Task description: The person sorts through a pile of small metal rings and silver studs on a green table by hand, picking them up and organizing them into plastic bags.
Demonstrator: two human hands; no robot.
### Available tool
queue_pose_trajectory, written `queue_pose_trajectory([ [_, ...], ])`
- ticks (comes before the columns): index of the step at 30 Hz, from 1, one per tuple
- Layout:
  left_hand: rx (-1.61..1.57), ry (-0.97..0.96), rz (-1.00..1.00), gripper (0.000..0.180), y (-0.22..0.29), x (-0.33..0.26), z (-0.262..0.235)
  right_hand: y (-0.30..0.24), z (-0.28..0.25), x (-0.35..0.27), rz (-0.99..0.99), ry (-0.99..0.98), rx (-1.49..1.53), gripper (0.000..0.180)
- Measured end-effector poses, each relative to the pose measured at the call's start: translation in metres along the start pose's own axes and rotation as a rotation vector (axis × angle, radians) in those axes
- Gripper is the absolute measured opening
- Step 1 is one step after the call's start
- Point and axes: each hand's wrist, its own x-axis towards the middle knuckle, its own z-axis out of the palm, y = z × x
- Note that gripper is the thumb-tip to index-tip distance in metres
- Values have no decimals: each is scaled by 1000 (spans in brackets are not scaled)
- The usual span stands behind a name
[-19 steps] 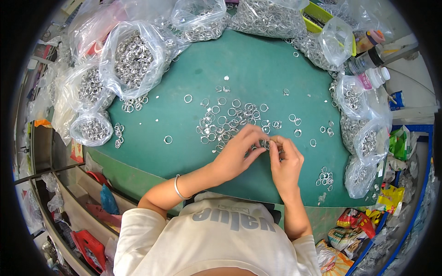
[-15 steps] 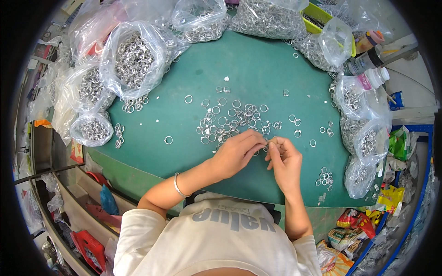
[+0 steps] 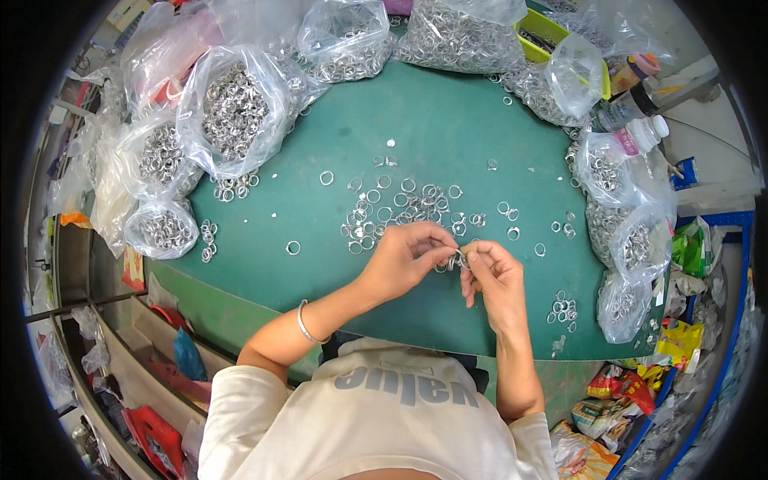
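My left hand [image 3: 410,258] and my right hand [image 3: 494,278] meet over the near side of a loose pile of silver rings [image 3: 416,204]. Between their fingertips is a small silver ring [image 3: 460,259], pinched from both sides. Fingers partly cover it, and whether more than one ring is held there is hard to see. Single rings lie scattered around the pile, such as one ring [image 3: 294,248] to the left and another ring [image 3: 540,250] to the right. A small cluster of rings [image 3: 562,310] lies beyond my right wrist.
Clear plastic bags full of rings line the green tabletop [image 3: 384,108], including a big open bag [image 3: 232,112] at left and a bag [image 3: 624,308] at right. A yellow-green bin [image 3: 544,30] and a white bottle [image 3: 646,134] stand far right. Open drawers [image 3: 152,324] sit lower left.
My left hand has tilted and drawn slightly left and nearer, so its thumb and fingertips show more. The ring between both hands is now plainer to see. The view has shifted slightly.
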Motion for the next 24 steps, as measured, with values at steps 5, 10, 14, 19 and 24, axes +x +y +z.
queue_pose_trajectory([
  [5, -524, 28, -302, 16, -4, -3, 6, -7, 12, -6, -112, 27, -4, 14],
  [10, -822, -43, -380, 21, -11, -7, 3, 0, 15, -15, -267, 41, -223, 10],
  [14, -974, -83, -420, 23, -11, -11, 6, 2, 20, -17, -382, 118, -489, 7],
  [19, -866, -68, -378, 24, 6, -16, 3, -3, 19, -19, -183, 70, -95, 6],
  [24, -477, -49, -250, 24, 18, -23, 3, -7, 15, -18, -71, 1, 82, 10],
])
